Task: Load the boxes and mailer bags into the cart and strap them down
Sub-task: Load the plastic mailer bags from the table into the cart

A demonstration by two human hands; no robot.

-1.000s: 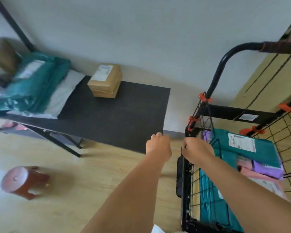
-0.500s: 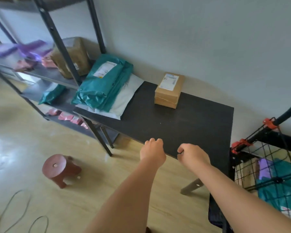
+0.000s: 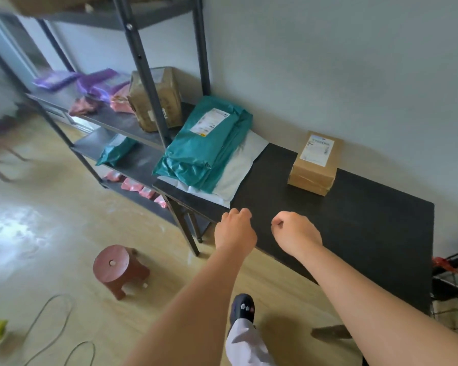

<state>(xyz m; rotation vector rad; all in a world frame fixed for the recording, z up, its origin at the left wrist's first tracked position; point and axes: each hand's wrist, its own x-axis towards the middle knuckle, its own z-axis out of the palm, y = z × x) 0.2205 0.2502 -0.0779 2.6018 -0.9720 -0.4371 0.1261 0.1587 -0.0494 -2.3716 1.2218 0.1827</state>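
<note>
Left hand [image 3: 234, 231] and right hand [image 3: 295, 233] empty, fingers curled in, over black table [image 3: 354, 228] edge. Teal plastic mailer bags [image 3: 204, 149] and brown cardboard box stack [image 3: 313, 165] sit beyond. Risk: slick bags slide apart if lifted 1-handed.

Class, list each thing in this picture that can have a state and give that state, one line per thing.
left hand, fingers curled, holding nothing
right hand, fingers curled, holding nothing
teal mailer bags, stacked on the table, not yet loaded
white mailer bag, lying flat under the teal stack
brown boxes, stacked on the table, closed, label up
cart, only its edge in view at right
</note>
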